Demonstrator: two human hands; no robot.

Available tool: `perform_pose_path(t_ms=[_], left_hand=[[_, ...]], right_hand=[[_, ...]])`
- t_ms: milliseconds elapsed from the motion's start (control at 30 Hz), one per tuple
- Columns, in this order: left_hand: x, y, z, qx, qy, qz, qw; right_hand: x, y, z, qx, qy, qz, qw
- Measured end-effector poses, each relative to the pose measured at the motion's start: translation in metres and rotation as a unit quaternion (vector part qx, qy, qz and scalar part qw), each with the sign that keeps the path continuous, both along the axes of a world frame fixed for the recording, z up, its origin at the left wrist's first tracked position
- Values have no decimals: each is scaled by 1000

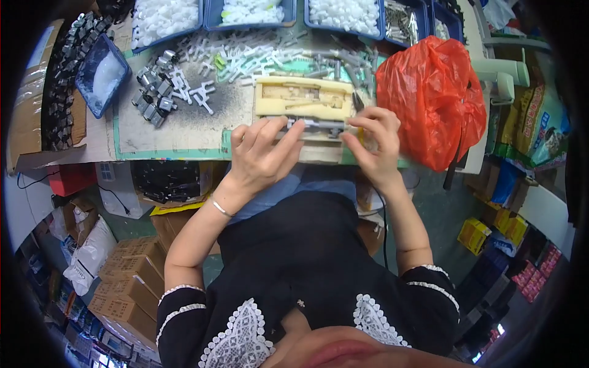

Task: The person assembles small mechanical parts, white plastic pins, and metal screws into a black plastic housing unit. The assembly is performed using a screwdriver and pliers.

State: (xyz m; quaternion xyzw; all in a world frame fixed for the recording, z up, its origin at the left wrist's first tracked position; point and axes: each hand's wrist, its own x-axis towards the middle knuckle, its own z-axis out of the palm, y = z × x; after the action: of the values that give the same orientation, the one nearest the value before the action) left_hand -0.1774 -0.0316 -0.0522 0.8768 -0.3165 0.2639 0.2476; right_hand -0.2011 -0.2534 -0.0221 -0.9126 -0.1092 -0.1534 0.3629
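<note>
At a cluttered workbench [178, 138], a slim grey part [319, 124] is flanked by left hand [262, 150] and right hand [375, 144]; whether it is gripped by either cannot be told.

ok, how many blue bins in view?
6: angled bin at left; along the picture's top, left to right: first white-parts bin, second white-parts bin, third white-parts bin, metal-parts bin, rightmost bin. Others may be hidden.

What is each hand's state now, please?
Left hand: fingers bent, fingertips at the grey part; grip cannot be told.
Right hand: fingers bent near its right end; holding cannot be told.
</note>
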Motion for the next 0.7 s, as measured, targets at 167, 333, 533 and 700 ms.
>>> perform_pose_path(t_ms=[167,333,533,700], left_hand=[[90,19,49,-74,-29,-18,997],[258,43,62,-24,4,125,992],[353,9,52,117,184,247,944],[377,-21,54,96,281,277,914]], right_hand=[[3,-11,0,114,-72,-54,989],[4,-1,15,84,-80,-39,992],[8,-4,20,84,-41,-36,995],[17,0,19,88,-47,-61,993]])
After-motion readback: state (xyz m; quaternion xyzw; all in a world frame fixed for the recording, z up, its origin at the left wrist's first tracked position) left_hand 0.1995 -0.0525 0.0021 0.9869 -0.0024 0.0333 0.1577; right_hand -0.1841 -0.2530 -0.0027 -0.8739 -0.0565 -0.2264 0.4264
